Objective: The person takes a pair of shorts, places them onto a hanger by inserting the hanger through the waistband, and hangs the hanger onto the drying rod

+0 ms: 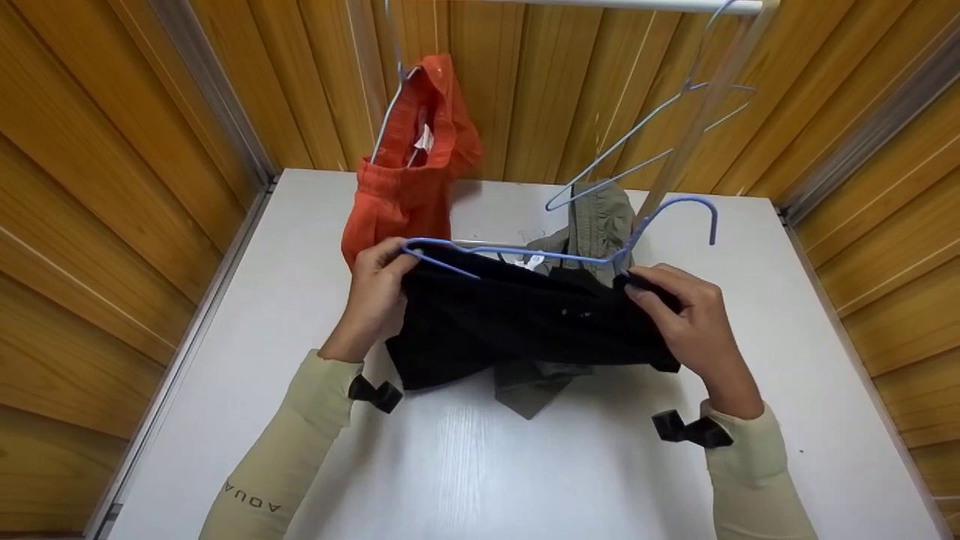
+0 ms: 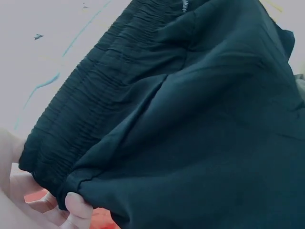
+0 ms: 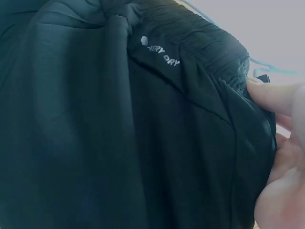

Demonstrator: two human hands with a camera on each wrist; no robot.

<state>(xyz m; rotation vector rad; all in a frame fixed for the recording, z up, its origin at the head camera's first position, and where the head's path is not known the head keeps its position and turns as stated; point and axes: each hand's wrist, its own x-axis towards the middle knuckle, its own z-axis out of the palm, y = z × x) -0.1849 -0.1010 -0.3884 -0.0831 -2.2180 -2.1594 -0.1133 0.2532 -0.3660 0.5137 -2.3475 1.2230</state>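
Black shorts (image 1: 517,322) with a gathered elastic waistband stretch between both hands above the white table. My left hand (image 1: 377,289) pinches the waistband's left end, together with one end of a blue wire hanger (image 1: 525,252). That hanger end lies inside the waist opening, while its hook sticks out to the upper right. At the other side, my right hand (image 1: 686,311) pinches the waistband's right end just below the hook. Small white lettering (image 3: 162,51) shows on the shorts in the right wrist view. The waistband (image 2: 90,90) runs diagonally up from the fingers in the left wrist view.
Orange shorts (image 1: 409,176) hang on a hanger at the back left. An unloaded hanger (image 1: 622,142) hangs from the white rail (image 1: 660,4) at right. Grey-green clothing (image 1: 600,221) lies on the table (image 1: 465,465) behind and under the black shorts. Wooden panels (image 1: 540,90) enclose the table.
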